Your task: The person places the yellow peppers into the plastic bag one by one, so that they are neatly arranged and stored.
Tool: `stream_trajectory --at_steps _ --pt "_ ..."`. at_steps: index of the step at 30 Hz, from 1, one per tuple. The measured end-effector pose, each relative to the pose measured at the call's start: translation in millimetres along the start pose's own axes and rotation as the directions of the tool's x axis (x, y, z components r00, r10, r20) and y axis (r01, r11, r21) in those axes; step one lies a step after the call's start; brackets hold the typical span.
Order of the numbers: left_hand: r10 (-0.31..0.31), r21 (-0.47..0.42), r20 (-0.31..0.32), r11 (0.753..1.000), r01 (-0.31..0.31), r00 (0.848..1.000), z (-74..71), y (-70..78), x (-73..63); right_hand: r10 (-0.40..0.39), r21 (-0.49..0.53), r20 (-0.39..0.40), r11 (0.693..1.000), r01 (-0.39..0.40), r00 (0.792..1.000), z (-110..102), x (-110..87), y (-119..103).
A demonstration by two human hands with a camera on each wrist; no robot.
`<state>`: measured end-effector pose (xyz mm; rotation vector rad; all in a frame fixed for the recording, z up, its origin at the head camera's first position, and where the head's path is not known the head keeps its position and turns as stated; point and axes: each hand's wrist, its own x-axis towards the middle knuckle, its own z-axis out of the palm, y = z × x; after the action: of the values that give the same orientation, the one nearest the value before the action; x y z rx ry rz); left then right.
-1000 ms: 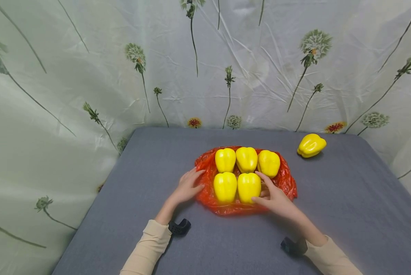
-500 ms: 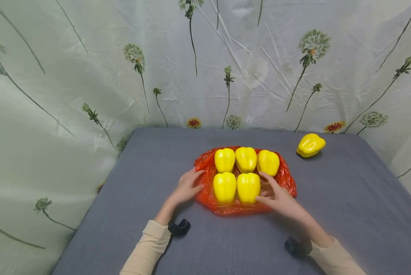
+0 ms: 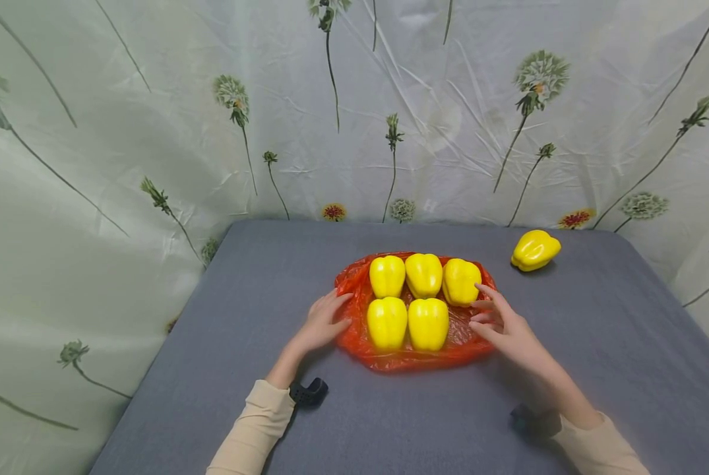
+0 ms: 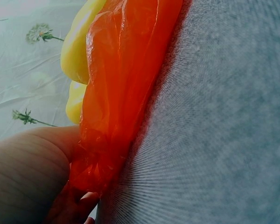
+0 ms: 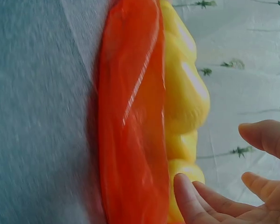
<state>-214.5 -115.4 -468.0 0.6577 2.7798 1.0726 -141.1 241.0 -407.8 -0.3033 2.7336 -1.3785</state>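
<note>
A red plastic bag (image 3: 354, 336) lies spread on the grey table, its rim turned down around several yellow bell peppers. Three peppers (image 3: 423, 276) stand in the back row and two peppers (image 3: 428, 324) in the front row. My left hand (image 3: 321, 321) holds the bag's left edge; in the left wrist view the thumb (image 4: 60, 140) lies against the red film (image 4: 121, 84), with fingers partly hidden by it. My right hand (image 3: 511, 330) hovers over the bag's right side with spread fingers and nothing in them, fingertips near the back right pepper (image 3: 462, 282).
One more yellow bell pepper (image 3: 535, 251) lies on its side at the back right of the grey table (image 3: 259, 277). Behind the table hangs a pale curtain (image 3: 307, 152) printed with dandelions. Black wrist devices (image 3: 309, 392) sit under the forearms.
My right hand has let go of the front right pepper and drawn away to the right. The left hand has stayed at the bag's left edge.
</note>
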Motion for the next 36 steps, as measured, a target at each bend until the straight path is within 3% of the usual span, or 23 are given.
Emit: stream_trajectory --at_steps 7,14,21,30,33,36 --pt "-0.002 0.006 -0.005 1.000 0.002 1.000 0.4 -1.9 0.4 -0.007 -0.017 -0.114 1.000 0.005 0.993 -17 0.1 6" --pt "-0.004 0.007 -0.001 1.000 0.004 1.000 0.6 -3.7 0.0 -0.015 -0.045 -0.250 0.999 0.004 0.968 -31 4.1 17" --pt "-0.010 0.010 0.007 1.000 0.010 1.000 -0.1 -4.6 -0.6 -0.036 -0.041 -0.315 0.999 0.024 0.949 -43 9.6 24" --pt "-0.006 0.014 0.004 1.000 0.006 1.000 0.5 -4.6 -0.7 0.077 -0.032 -0.392 0.995 -0.097 0.917 -61 25.3 38" --pt "-0.002 0.011 0.003 1.000 0.002 1.000 1.0 -4.1 -0.9 0.144 0.041 -0.428 0.989 -0.140 0.892 -67 34.3 59" --pt "0.002 0.011 0.001 1.000 -0.002 1.000 1.4 -3.8 -0.7 0.201 0.086 -0.461 0.979 -0.183 0.864 -73 48.3 93"
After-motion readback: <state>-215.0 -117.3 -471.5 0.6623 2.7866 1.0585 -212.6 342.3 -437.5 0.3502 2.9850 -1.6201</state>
